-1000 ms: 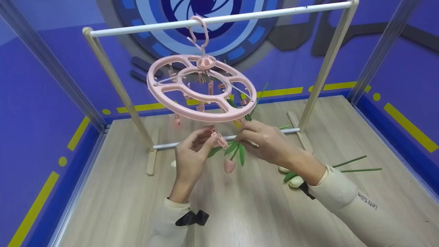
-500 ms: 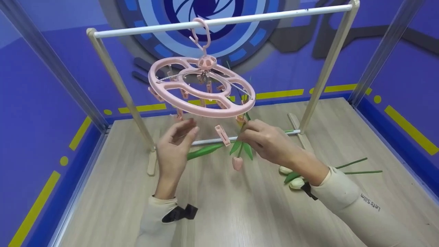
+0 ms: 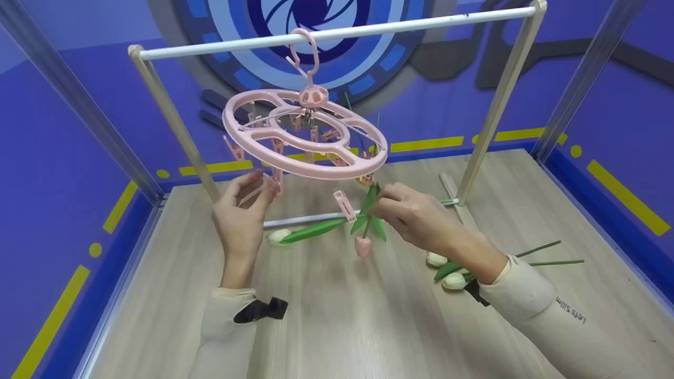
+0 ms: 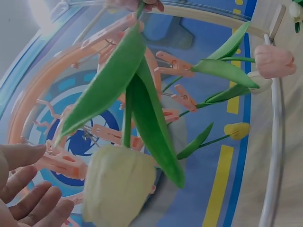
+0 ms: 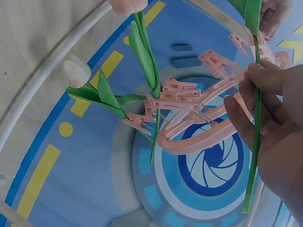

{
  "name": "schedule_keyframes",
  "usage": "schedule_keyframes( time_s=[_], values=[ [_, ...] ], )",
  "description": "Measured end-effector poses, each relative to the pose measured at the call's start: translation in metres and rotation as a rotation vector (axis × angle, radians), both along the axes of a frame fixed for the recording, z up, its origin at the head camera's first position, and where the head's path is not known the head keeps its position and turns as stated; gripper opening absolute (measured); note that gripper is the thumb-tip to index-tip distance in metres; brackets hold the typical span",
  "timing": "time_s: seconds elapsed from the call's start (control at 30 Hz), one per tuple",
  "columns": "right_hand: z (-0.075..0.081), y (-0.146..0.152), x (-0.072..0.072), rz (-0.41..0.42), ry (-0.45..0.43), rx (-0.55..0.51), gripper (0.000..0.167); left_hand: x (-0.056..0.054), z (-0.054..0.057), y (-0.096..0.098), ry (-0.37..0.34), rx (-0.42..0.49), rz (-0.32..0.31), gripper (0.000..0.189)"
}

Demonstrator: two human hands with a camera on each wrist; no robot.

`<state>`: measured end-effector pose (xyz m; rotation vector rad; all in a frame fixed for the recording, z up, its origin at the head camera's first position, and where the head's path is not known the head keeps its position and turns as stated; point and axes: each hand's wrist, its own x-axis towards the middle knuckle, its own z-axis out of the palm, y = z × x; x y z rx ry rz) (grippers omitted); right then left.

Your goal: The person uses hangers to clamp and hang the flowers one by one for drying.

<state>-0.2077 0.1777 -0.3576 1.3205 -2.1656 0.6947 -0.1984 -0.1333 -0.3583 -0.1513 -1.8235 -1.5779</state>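
A pink round clip hanger (image 3: 316, 168) hangs tilted from the rack's top bar. My left hand (image 3: 239, 216) is at its near left edge, thumb and fingertips pinching the end of a pink clothespin (image 4: 61, 163). My right hand (image 3: 410, 216) pinches the green stem (image 5: 257, 113) of a white tulip (image 4: 120, 184), which lies head to the left across the front in the head view. A free clothespin (image 3: 345, 206) dangles between my hands. A pink tulip (image 3: 363, 246) hangs head down from the hanger's right side, with a yellow tulip (image 4: 236, 131) near it.
Two white tulips (image 3: 454, 281) lie on the table to the right, under my right forearm. The rack's wooden posts (image 3: 500, 100) stand on both sides, and a low white bar (image 3: 305, 218) joins them. Blue walls enclose the back and sides.
My left hand has let go of the front clothespin and moved left to another one. The hanger has turned a little. My right hand stays nearly in place with the white tulip.
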Motion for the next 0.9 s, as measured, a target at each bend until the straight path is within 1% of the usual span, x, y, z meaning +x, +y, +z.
schedule_keyframes(
  time_s=[0.13,0.23,0.4,0.53,0.7,0.8,0.9],
  values=[
    [0.0,0.0,0.0,-0.012,-0.012,0.01,0.016,0.0,-0.003,0.001,-0.023,0.014,-0.034,0.022],
    [-0.001,0.001,0.001,-0.022,-0.023,0.015,0.015,0.001,-0.004,0.002,-0.022,0.02,-0.071,0.018],
    [-0.002,0.003,0.001,-0.03,-0.027,0.021,0.014,0.004,-0.001,0.004,0.0,-0.002,-0.103,0.017],
    [-0.003,0.003,0.0,-0.046,-0.034,0.031,0.015,0.008,0.001,0.005,0.018,0.019,-0.126,0.023],
    [-0.004,0.004,0.0,-0.082,-0.042,0.057,0.015,0.012,-0.001,0.006,-0.012,0.043,-0.182,0.04],
    [-0.005,0.005,-0.001,-0.09,-0.029,0.068,0.016,0.013,-0.004,0.007,-0.034,0.005,-0.198,0.044],
    [-0.006,0.006,-0.001,-0.087,-0.016,0.071,0.017,0.014,-0.009,0.008,-0.043,-0.039,-0.213,0.04]
  ],
)
